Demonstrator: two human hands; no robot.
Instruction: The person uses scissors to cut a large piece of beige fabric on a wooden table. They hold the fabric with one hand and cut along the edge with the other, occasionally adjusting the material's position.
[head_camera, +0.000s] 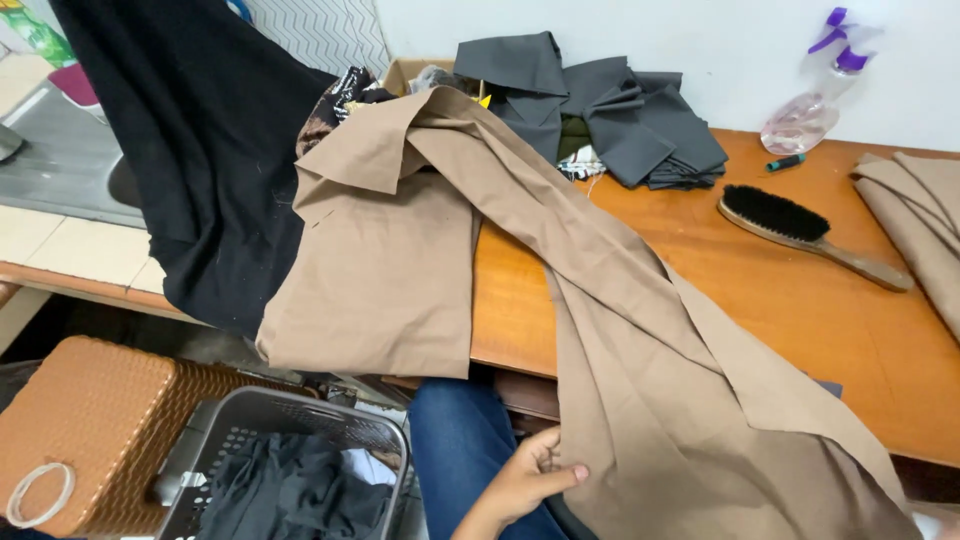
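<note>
Here the tan cloth trails off the wooden table and down over your lap, its lower edge meeting your left hand. Your thumb presses on that edge while the fingers curl loosely behind it, pinching the fabric. Your right hand is out of view. A black cloth hangs at the left. Grey folded cloth sits at the table's back, with a brush and a spray bottle to the right. A grey basket stands beside your knee.
</note>
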